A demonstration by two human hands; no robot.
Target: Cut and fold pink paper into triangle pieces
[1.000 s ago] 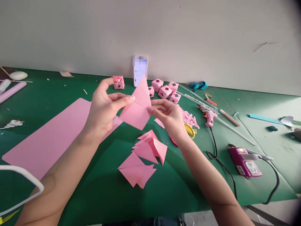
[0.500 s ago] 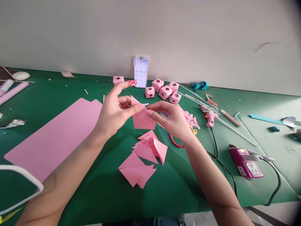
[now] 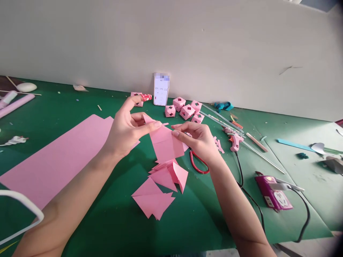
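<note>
- Folded pink paper [image 3: 168, 144] has dropped from in front of the phone a second ago; it now hangs tilted between both hands, its lower edge overlapping the cut pieces in view.
- Left hand [image 3: 125, 132]: grip pinching the paper's upper edge, thumb in front — forefinger raised, a red wrap [image 3: 146, 97] on its tip.
- Right hand [image 3: 197, 140]: thumb-and-finger grip pinching the upper right edge.
- Below, cut pink paper pieces [image 3: 152, 198] lie in two overlapping groups on the green counter [image 3: 112, 228].
- Beside the right wrist, a red scissors handle [image 3: 191, 162]; at left, a large pink sheet [image 3: 66, 153].
- Farther back, pink paper polyhedra [image 3: 187, 112] near the upright phone [image 3: 161, 93].
- Rightward, a pink hot glue gun [image 3: 235, 142] — then a purple power strip [image 3: 272, 194].
</note>
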